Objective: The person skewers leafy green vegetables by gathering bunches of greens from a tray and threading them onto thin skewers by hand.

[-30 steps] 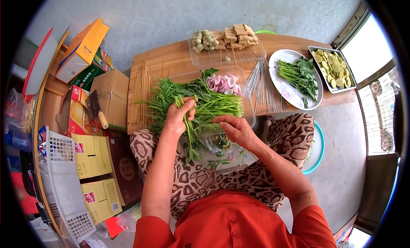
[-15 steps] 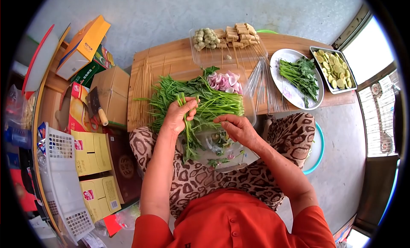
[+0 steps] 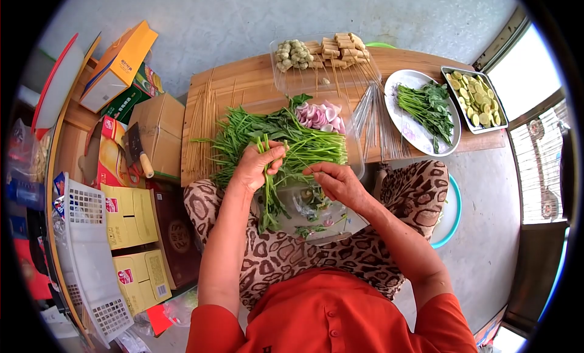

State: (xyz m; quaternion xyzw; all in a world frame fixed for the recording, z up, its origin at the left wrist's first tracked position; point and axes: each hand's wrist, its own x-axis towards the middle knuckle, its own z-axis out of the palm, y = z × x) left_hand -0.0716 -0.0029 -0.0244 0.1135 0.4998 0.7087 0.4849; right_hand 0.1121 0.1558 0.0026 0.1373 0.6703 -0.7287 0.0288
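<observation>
My left hand [image 3: 260, 164] is closed around a small bunch of leafy green stems [image 3: 269, 204]. Cut ends poke up above its fingers, and leaves hang down below. Just to the right, my right hand [image 3: 337, 184] has thumb and forefinger pinched together; whatever is between them is too small to make out. Behind both hands, a clear plastic tray [image 3: 359, 152] holds a heap of long green leafy vegetables [image 3: 304, 143] and sliced purple onion [image 3: 319, 115]. A second clear container [image 3: 292, 213] with loose leaf scraps sits under my hands, over my lap.
Bamboo skewers [image 3: 196, 128] lie at the table's left, metal skewers [image 3: 371, 112] at its right. Behind are skewered rolls [image 3: 340, 48] in a tray. An oval plate [image 3: 401, 137] of greens and a pan of sliced rounds [image 3: 479, 100] stand right. Boxes and a cleaver [image 3: 137, 147] are left.
My left hand has shifted very slightly, tilting the stems a little. The right hand remains almost where it was, still pinched.
</observation>
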